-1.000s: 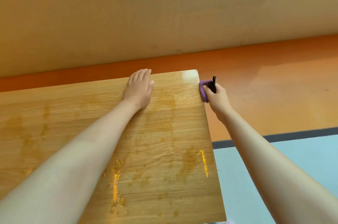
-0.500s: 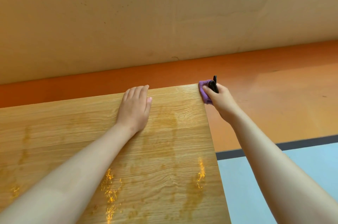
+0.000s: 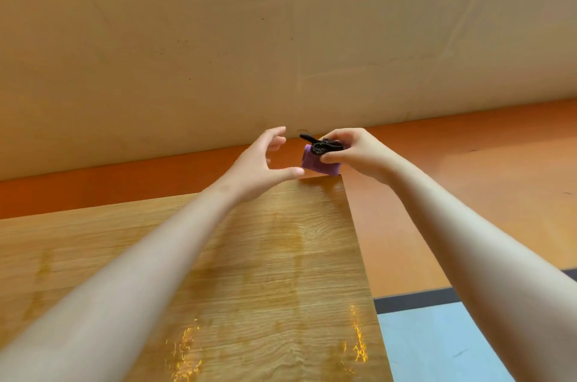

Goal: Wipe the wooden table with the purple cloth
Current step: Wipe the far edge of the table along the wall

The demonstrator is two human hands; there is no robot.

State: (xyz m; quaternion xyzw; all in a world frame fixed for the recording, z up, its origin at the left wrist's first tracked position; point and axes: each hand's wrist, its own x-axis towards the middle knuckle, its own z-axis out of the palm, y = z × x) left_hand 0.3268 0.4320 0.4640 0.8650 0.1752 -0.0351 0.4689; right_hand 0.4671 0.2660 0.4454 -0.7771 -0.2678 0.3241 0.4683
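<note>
No readable text, labels or numbers, view perhaps too blurred

Wooden worktop (image 3: 281,272) cut off by left and bottom frame edges; both forearms cover parts of it. Small folded purple cloth (image 3: 318,164) partly hidden under right hand (image 3: 352,150) fingers. Black stringy item (image 3: 321,144) on top of cloth: too blurred to identify. Left hand (image 3: 259,166) motion-blurred.
</note>
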